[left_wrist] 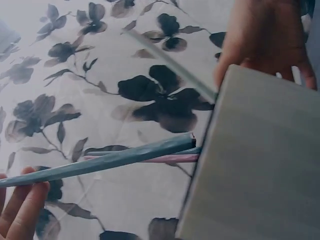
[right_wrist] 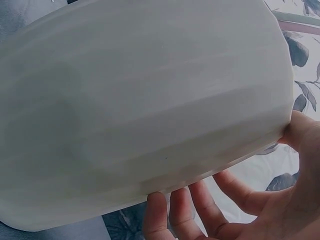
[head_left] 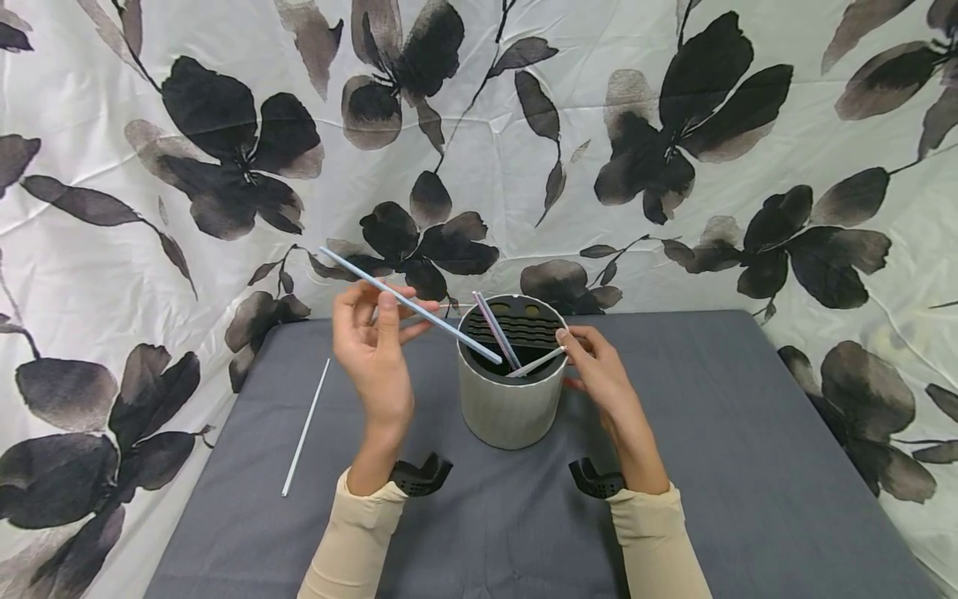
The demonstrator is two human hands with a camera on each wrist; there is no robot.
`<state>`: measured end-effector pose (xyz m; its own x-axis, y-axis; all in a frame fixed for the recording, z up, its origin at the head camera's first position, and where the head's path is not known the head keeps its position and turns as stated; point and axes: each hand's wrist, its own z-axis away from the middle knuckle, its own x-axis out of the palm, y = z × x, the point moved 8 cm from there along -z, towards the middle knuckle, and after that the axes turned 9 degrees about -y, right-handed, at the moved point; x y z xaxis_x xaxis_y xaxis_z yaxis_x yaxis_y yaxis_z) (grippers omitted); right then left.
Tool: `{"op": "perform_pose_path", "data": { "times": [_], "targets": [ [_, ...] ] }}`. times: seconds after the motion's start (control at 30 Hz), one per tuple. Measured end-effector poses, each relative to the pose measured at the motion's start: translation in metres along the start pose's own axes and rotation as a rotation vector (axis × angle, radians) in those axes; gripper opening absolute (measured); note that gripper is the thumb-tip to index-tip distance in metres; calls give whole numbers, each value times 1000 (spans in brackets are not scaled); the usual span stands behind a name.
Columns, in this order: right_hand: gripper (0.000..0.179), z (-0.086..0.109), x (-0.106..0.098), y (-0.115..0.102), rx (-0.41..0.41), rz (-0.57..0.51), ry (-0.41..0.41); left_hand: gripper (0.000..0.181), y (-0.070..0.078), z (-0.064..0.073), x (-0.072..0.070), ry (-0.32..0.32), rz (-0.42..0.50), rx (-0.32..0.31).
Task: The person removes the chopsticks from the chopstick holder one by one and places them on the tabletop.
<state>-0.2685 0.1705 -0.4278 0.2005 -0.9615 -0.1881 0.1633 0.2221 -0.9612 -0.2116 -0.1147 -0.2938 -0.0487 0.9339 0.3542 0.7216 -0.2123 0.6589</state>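
My left hand (head_left: 377, 366) pinches a light blue straw (head_left: 407, 304) between thumb and fingers, left of a pale grey round holder (head_left: 509, 412). The straw slants down to the right, and its lower end is over the holder's opening. Inside lean a pink straw and a bluish one side by side (head_left: 494, 329), plus a whitish straw (head_left: 535, 363) against the right rim. My right hand (head_left: 602, 366) grips the holder's right side, thumb at the rim and fingertips (right_wrist: 157, 205) against the outer wall. The holder's bottom inside is hidden.
A thin white straw (head_left: 305, 428) lies on the grey cloth-covered table (head_left: 718, 466), left of my left forearm. Behind the table hangs a white floral cloth (head_left: 554, 50). A black camera mount (head_left: 422, 476) is worn on each wrist.
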Motion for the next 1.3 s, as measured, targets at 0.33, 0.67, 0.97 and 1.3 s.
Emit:
{"op": "perform_pose_path", "data": {
  "times": [0.33, 0.67, 0.97, 1.3],
  "targets": [
    [62, -1, 0, 0, 5, 2, -1, 15, 17, -6, -24, 101, -20, -2],
    [62, -2, -1, 0, 6, 12, -11, 21, -16, 9, -43, 59, -178, -337],
    [62, -2, -1, 0, 13, 11, -15, 24, -66, 39, -82, -8, -329, -618],
    [62, -3, -1, 2, 24, 2, -14, 25, -112, 68, -134, -46, -434, -882]
  ]
}}
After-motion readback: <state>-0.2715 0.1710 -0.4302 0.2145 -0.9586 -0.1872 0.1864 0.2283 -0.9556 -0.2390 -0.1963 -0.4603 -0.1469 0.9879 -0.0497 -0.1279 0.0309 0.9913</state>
